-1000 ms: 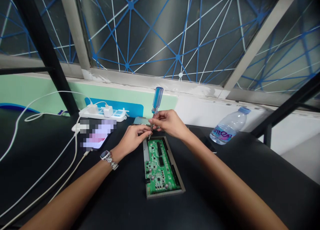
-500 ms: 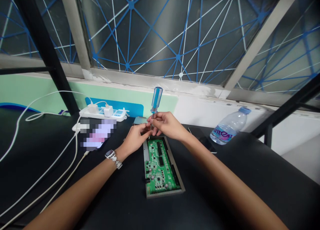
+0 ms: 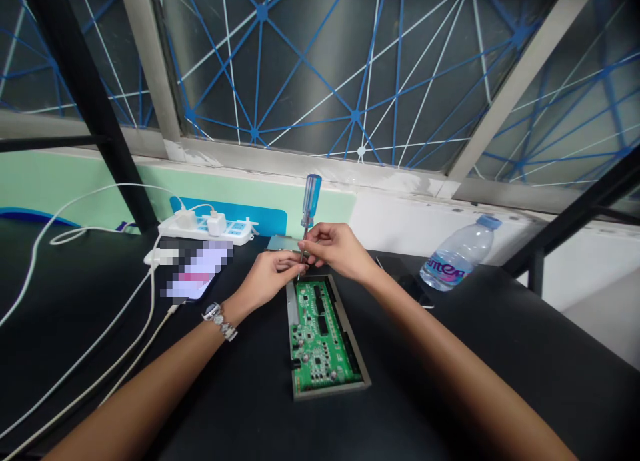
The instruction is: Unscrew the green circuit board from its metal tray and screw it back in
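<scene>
A green circuit board (image 3: 320, 337) lies in a shallow grey metal tray (image 3: 361, 354) on the black table. A screwdriver with a clear blue handle (image 3: 310, 201) stands nearly upright over the board's far left corner. My right hand (image 3: 336, 247) pinches its metal shaft just below the handle. My left hand (image 3: 273, 273), with a watch on the wrist, has its fingers closed against the lower shaft near the tip. What sits under the tip is too small to make out.
A white power strip (image 3: 205, 229) with plugged chargers sits at the back left, its white cables (image 3: 100, 341) trailing across the table. A phone (image 3: 193, 274) lies beside it. A water bottle (image 3: 457, 254) lies on its side at the right, with a dark flat device (image 3: 405, 277) near it.
The screwdriver handle has wobbled slightly, tilting a little left then back. My left wrist rose and dropped back. Both hands stay at the board's far corner.
</scene>
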A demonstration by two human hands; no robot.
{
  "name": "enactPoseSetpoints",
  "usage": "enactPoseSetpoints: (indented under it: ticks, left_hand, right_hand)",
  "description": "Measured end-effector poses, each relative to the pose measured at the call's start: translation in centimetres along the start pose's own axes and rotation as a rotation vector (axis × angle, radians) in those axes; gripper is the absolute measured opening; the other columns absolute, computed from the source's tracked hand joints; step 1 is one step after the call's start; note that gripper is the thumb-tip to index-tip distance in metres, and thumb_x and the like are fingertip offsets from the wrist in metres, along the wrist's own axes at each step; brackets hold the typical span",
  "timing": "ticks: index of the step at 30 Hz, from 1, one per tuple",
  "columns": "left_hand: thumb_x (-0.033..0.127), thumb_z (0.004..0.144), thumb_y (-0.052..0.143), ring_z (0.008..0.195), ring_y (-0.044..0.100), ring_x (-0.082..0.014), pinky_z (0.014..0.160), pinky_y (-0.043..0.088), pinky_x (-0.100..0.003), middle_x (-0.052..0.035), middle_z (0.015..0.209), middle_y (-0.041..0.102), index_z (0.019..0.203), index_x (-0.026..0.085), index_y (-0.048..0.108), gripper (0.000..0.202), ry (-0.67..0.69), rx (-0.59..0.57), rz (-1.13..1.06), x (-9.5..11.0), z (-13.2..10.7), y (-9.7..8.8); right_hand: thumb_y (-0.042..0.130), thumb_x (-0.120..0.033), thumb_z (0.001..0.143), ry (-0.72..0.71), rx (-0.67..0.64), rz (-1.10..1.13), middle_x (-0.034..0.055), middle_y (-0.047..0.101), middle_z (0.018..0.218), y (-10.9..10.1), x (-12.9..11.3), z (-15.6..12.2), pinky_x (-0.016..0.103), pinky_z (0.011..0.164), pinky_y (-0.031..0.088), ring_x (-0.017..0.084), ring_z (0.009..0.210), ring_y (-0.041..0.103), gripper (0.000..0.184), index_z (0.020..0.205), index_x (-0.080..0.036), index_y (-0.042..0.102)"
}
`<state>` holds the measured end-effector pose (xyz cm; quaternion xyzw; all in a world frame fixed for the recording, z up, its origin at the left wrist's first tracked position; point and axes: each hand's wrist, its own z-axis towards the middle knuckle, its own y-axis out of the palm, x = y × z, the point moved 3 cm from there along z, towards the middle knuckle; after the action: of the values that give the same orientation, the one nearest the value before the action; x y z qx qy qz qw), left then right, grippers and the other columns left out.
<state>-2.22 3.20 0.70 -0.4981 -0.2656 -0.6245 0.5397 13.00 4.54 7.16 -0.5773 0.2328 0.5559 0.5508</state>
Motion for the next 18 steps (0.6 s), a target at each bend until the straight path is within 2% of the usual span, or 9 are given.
enactPoseSetpoints:
  ticks: [4, 9, 14, 18]
  left_hand:
    - [0.027, 0.086, 0.064, 0.090, 0.071, -0.0208, 0.085, 0.054, -0.033, -0.0081, 0.097, 0.075, 0.096, 0.014, 0.072, 0.018, 0.018, -0.010, 0.077, 0.2, -0.1, -0.8]
    - [0.031, 0.088, 0.062, 0.086, 0.069, -0.0204, 0.080, 0.053, -0.032, -0.0076, 0.092, 0.073, 0.092, 0.014, 0.070, 0.019, 0.072, -0.026, 0.120, -0.1, 0.1, -0.8]
    - [0.029, 0.091, 0.058, 0.082, 0.067, -0.0191, 0.077, 0.051, -0.029, -0.0069, 0.085, 0.072, 0.081, 0.013, 0.067, 0.021, 0.109, -0.043, 0.096, -0.4, 0.4, 0.0]
    - [0.028, 0.091, 0.057, 0.073, 0.065, -0.0167, 0.072, 0.050, -0.026, -0.0046, 0.075, 0.069, 0.070, 0.014, 0.061, 0.025, 0.114, -0.037, 0.065, -0.5, 0.7, 0.7]
  right_hand:
    - [0.067, -0.027, 0.080, 0.000, -0.061, 0.019, 0.0009, 0.065, 0.065, 0.0, -0.4, -0.2, 0.021, 0.049, 0.051, 0.012, 0.054, 0.065, 0.013, 0.081, -0.015, 0.061]
    - [0.059, -0.023, 0.083, 0.011, -0.110, 0.055, 0.0054, 0.070, 0.087, 0.5, -0.6, -0.4, 0.022, 0.049, 0.051, 0.009, 0.051, 0.063, 0.011, 0.091, -0.015, 0.060]
    - [0.064, -0.027, 0.083, 0.035, -0.128, 0.053, -0.0008, 0.063, 0.062, 1.3, -1.2, -0.7, 0.022, 0.047, 0.049, 0.011, 0.050, 0.062, 0.018, 0.095, -0.015, 0.059]
    - [0.066, -0.032, 0.083, 0.032, -0.135, 0.071, -0.0017, 0.061, 0.059, 2.0, -1.1, -0.8, 0.023, 0.045, 0.047, 0.012, 0.049, 0.061, 0.024, 0.098, -0.015, 0.059]
